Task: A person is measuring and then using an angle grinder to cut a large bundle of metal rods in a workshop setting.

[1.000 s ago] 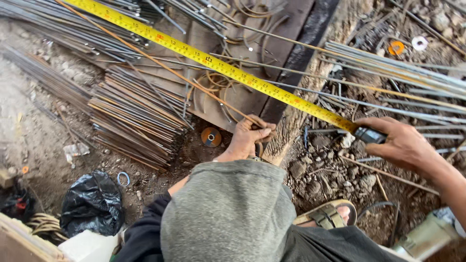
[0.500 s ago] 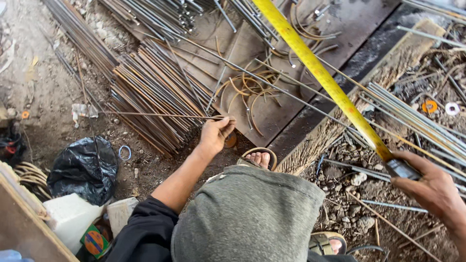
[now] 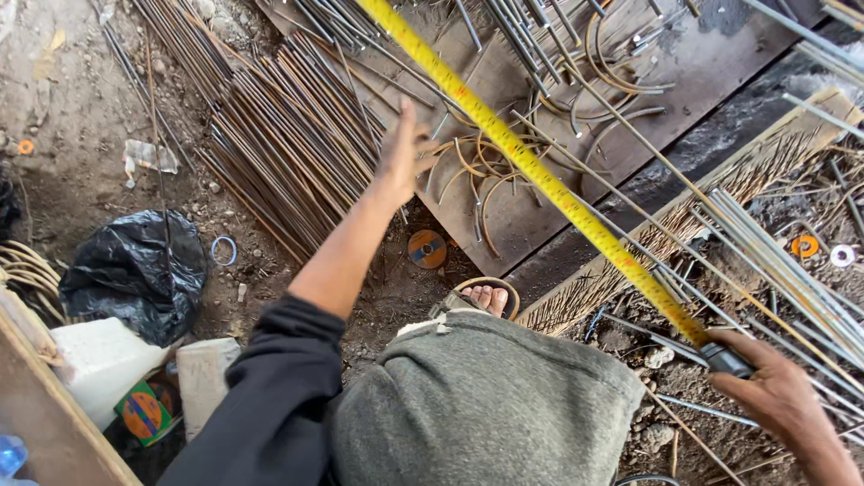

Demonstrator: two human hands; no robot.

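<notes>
1. The left hand [image 3: 402,155], earlier low by the knee, was stretched open-fingered over the rods [image 3: 288,135].
2. The tape [image 3: 531,171], still gripped by the right hand [image 3: 778,396], was laid diagonally across the board [image 3: 711,63].

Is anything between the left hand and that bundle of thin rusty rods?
Nothing visible. The left hand hovers open at the right edge of the rod bundle; the yellow tape measure runs to its right, held by the right hand.
</notes>
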